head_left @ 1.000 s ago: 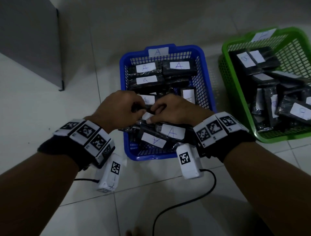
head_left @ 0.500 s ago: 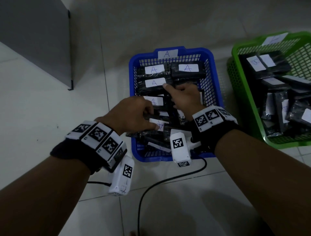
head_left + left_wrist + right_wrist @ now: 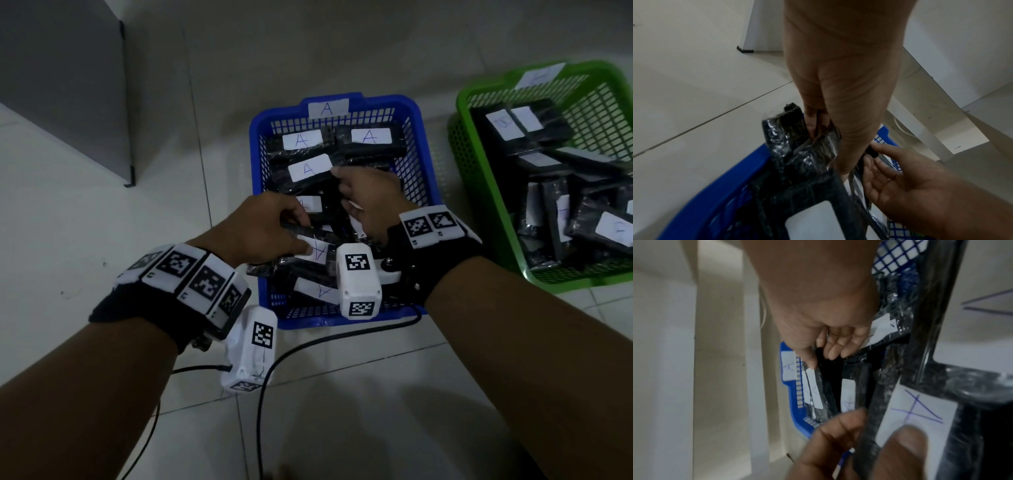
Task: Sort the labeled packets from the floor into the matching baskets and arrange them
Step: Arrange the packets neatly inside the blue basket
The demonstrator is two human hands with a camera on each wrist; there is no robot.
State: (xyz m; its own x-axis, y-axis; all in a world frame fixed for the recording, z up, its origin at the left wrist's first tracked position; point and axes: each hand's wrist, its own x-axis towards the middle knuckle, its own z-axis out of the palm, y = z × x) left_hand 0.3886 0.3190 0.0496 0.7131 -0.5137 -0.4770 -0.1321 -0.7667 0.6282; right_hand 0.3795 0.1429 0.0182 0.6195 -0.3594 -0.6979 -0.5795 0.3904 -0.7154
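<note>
Both hands reach into the blue basket [image 3: 421, 137], left hand [image 3: 263, 229] and right hand [image 3: 373, 202] each pinching a packet [image 3: 308, 236].

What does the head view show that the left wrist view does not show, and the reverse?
Only the head view shows the green basket and the A tag on the blue basket's rim. Only the left wrist view shows the left hand from beneath, its fingers curled on a black packet. Both show the blue basket, the packets and the right hand.

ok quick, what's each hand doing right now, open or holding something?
Left hand: grips a black packet labeled A, over the blue basket.
Right hand: fingers curled among the packets; grip cannot be told.
</note>
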